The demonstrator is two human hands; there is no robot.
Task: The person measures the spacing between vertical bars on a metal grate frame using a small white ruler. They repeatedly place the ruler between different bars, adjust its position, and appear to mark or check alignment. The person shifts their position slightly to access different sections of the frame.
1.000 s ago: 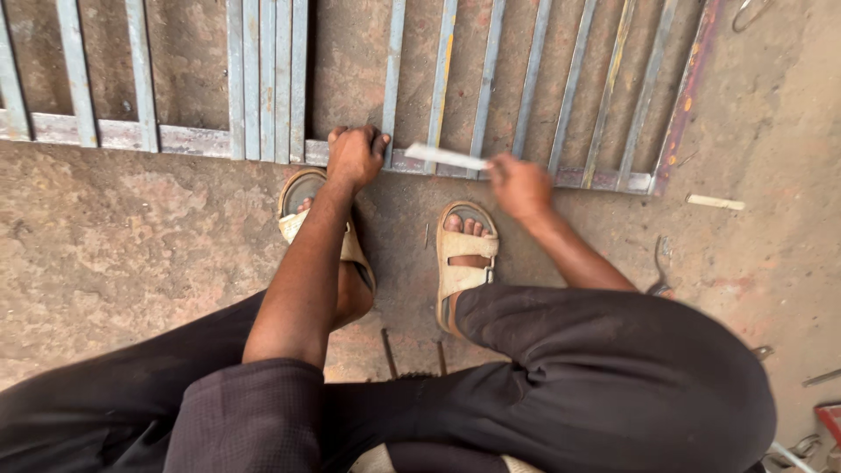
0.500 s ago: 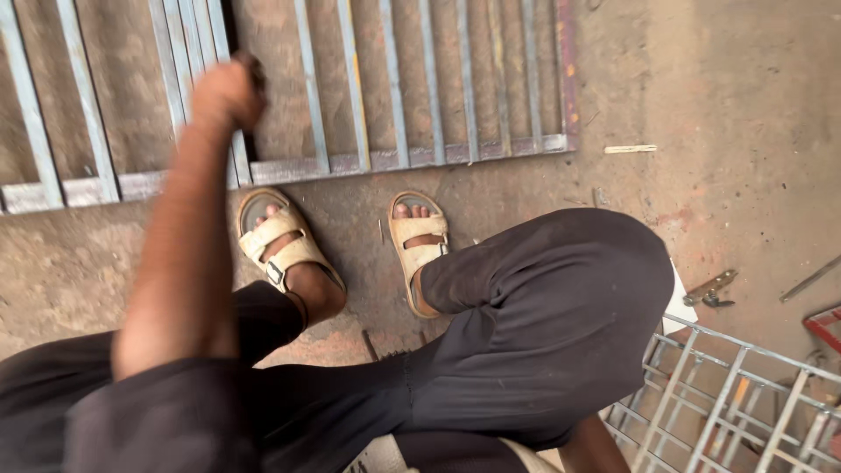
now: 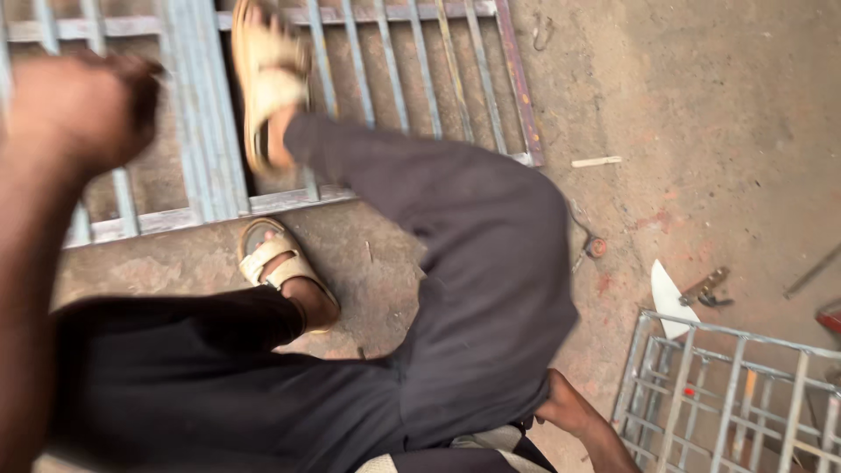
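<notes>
My left hand (image 3: 83, 105) is raised at the upper left, blurred, above the grey metal grille (image 3: 201, 131) lying on the ground. Its fingers look curled, but the blur hides whether anything is in them. My right hand (image 3: 568, 410) is low at the bottom, beside my dark trouser leg (image 3: 473, 263), with its fingers hidden behind the cloth. One sandalled foot (image 3: 267, 79) is over the grille bars. The other sandalled foot (image 3: 280, 271) stands on the concrete just in front of the grille.
A second metal grille (image 3: 727, 394) lies at the lower right. Near it are a white pointed scrap (image 3: 667, 298) and a small metal tool (image 3: 708, 287). A short pale stick (image 3: 596, 162) lies on the concrete floor (image 3: 718, 131) right of the first grille.
The view has swung left and tilted. One foot has lifted from the concrete onto the grille. My left hand has moved up to the left, and my right hand has come into view low down.
</notes>
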